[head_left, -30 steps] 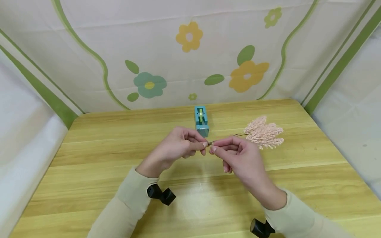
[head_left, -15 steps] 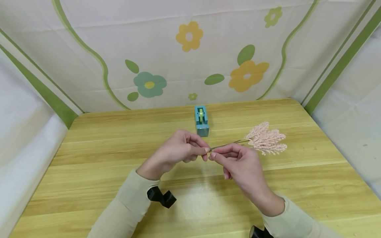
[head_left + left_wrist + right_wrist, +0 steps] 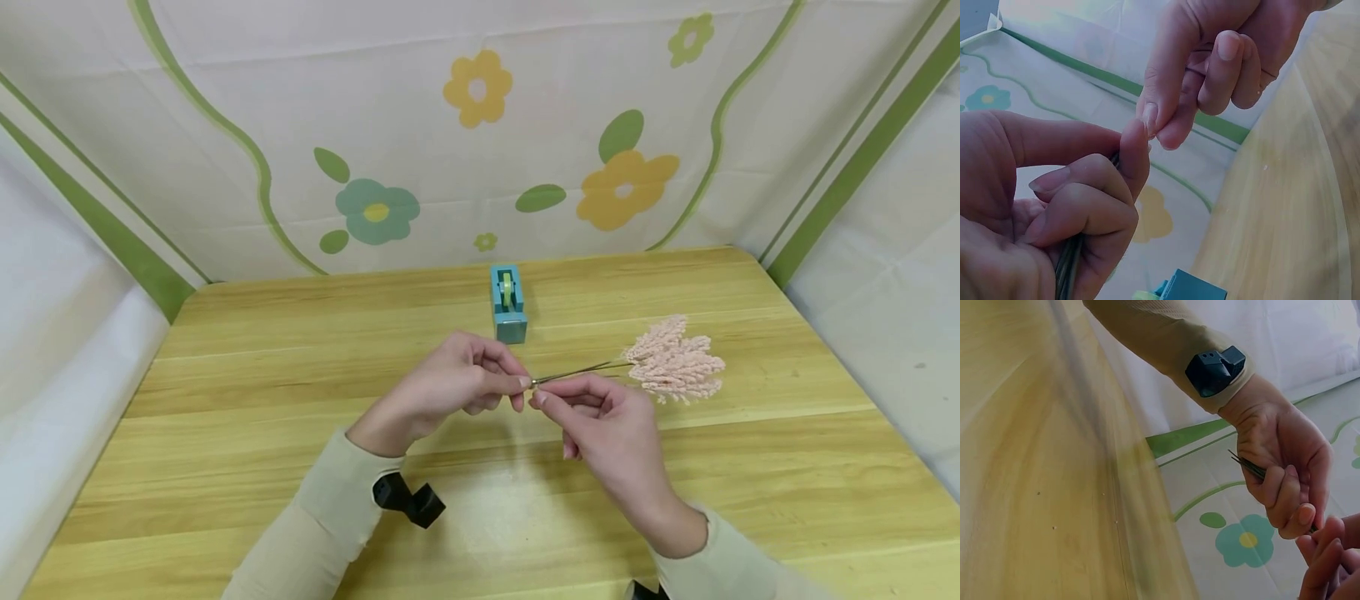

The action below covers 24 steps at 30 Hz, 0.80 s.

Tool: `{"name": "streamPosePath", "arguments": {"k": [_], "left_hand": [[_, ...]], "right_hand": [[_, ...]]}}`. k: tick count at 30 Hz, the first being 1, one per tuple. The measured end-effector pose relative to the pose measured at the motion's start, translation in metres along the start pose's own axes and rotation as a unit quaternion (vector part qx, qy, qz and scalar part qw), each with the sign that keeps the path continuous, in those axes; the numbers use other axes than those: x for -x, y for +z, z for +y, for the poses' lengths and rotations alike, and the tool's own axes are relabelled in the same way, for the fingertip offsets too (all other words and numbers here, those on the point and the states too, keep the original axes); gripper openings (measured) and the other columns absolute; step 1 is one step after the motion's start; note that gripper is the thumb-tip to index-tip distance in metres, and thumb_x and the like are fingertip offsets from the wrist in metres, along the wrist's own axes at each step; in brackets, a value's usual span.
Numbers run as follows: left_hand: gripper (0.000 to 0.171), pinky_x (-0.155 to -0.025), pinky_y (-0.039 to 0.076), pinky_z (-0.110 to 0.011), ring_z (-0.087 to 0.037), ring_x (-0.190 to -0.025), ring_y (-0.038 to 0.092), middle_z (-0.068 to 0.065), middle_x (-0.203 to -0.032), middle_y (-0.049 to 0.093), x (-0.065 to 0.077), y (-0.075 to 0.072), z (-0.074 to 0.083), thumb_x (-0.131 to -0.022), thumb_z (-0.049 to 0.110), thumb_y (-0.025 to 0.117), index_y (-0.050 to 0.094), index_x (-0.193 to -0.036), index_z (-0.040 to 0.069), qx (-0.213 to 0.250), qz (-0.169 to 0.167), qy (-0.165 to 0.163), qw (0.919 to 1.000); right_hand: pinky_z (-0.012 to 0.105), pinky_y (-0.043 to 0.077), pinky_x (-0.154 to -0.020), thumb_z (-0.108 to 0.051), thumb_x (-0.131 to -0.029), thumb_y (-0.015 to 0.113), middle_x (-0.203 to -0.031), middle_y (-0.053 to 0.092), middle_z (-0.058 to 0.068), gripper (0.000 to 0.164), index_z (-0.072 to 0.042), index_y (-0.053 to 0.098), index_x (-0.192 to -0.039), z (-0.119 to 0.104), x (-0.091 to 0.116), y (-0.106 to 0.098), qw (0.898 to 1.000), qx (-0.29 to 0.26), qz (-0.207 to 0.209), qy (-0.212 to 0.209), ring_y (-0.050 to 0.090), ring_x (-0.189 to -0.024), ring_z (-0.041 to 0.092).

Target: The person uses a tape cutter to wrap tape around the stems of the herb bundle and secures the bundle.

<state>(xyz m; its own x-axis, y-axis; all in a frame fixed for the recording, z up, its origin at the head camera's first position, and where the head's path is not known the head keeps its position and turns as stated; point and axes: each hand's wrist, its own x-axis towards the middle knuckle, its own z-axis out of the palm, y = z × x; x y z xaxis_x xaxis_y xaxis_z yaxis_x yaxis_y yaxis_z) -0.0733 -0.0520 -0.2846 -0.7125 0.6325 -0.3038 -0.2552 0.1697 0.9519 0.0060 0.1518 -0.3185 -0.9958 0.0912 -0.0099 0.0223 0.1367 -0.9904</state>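
Note:
A bunch of pale pink artificial flowers [image 3: 675, 362] on thin dark stems [image 3: 573, 373] points to the right above the table in the head view. My left hand [image 3: 465, 375] pinches the stems between thumb and forefinger; their lower ends [image 3: 1069, 265] run through its curled fingers in the left wrist view. Thumb and forefinger of my right hand [image 3: 603, 417] pinch at the stems right beside the left fingertips. Whether a strip of tape lies between those fingertips is too small to tell. The flower heads are outside both wrist views.
A blue tape dispenser [image 3: 510, 304] with a greenish roll stands on the wooden table [image 3: 262, 400] just beyond the hands. Behind the table hangs a white cloth [image 3: 300, 83] printed with flowers. Black cameras [image 3: 408, 498] sit on the wrists.
Both hands have come slightly nearer to me, and the flower heads have shifted right and down. More of the stems shows above the right hand. The tape dispenser stays in place.

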Motion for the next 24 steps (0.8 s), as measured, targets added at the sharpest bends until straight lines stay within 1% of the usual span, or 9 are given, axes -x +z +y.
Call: {"name": "streamPosePath", "arguments": {"k": [4, 11, 14, 18, 21, 24], "left_hand": [[0.009, -0.057, 0.024, -0.025, -0.012, -0.057, 0.03, -0.002, -0.083, 0.073, 0.0, 0.0, 0.0, -0.105, 0.005, 0.064, 0.071, -0.107, -0.001, 0.004, -0.004, -0.001, 1.0], [0.008, -0.057, 0.025, -0.024, -0.011, -0.057, 0.03, -0.002, -0.083, 0.072, -0.001, 0.002, 0.0, -0.105, 0.004, 0.062, 0.069, -0.106, 0.0, 0.006, -0.001, -0.009, 0.9999], [0.007, -0.057, 0.025, -0.024, -0.011, -0.057, 0.03, -0.003, -0.082, 0.071, -0.002, 0.002, -0.001, -0.104, 0.004, 0.062, 0.068, -0.105, 0.001, 0.007, 0.0, -0.009, 0.9999], [0.005, -0.057, 0.025, -0.024, -0.012, -0.057, 0.031, -0.003, -0.08, 0.07, -0.004, 0.002, -0.002, -0.104, 0.003, 0.062, 0.067, -0.103, 0.001, 0.009, 0.002, -0.006, 0.9999], [0.005, -0.056, 0.025, -0.025, -0.012, -0.057, 0.03, -0.003, -0.079, 0.07, -0.004, 0.002, -0.002, -0.103, 0.002, 0.062, 0.067, -0.101, 0.002, 0.01, 0.004, -0.008, 0.9999], [0.005, -0.056, 0.025, -0.025, -0.012, -0.056, 0.029, -0.003, -0.078, 0.069, -0.004, 0.002, -0.002, -0.103, 0.003, 0.063, 0.067, -0.1, 0.003, 0.01, 0.005, -0.012, 0.9999]], "right_hand": [[0.027, 0.051, -0.044, -0.009, -0.093, 0.085, -0.087, 0.084, 0.002, 0.01, -0.003, 0.083, -0.1, 0.004, 0.003, 0.004, 0.999, 0.006, 0.029, -0.025, 0.057, -0.042, 0.014], [0.027, 0.048, -0.04, -0.001, -0.091, 0.085, -0.084, 0.083, 0.007, 0.007, -0.001, 0.083, -0.098, 0.011, 0.006, 0.012, 0.996, -0.02, 0.068, -0.061, 0.056, -0.039, 0.014], [0.026, 0.048, -0.04, 0.0, -0.091, 0.084, -0.083, 0.083, 0.005, 0.007, -0.001, 0.083, -0.098, 0.014, 0.006, 0.014, 0.994, -0.028, 0.079, -0.066, 0.056, -0.04, 0.013], [0.026, 0.052, -0.044, 0.004, -0.09, 0.083, -0.08, 0.082, 0.003, 0.008, 0.003, 0.081, -0.098, 0.02, 0.003, 0.017, 0.992, -0.048, 0.091, -0.074, 0.06, -0.044, 0.012], [0.026, 0.053, -0.046, 0.005, -0.091, 0.083, -0.081, 0.082, 0.005, 0.007, 0.005, 0.081, -0.098, 0.025, 0.001, 0.019, 0.99, -0.059, 0.1, -0.08, 0.065, -0.048, 0.014], [0.026, 0.053, -0.049, 0.004, -0.091, 0.082, -0.083, 0.082, 0.008, 0.006, 0.004, 0.081, -0.097, 0.029, -0.002, 0.02, 0.99, -0.054, 0.105, -0.076, 0.069, -0.052, 0.015]]}}
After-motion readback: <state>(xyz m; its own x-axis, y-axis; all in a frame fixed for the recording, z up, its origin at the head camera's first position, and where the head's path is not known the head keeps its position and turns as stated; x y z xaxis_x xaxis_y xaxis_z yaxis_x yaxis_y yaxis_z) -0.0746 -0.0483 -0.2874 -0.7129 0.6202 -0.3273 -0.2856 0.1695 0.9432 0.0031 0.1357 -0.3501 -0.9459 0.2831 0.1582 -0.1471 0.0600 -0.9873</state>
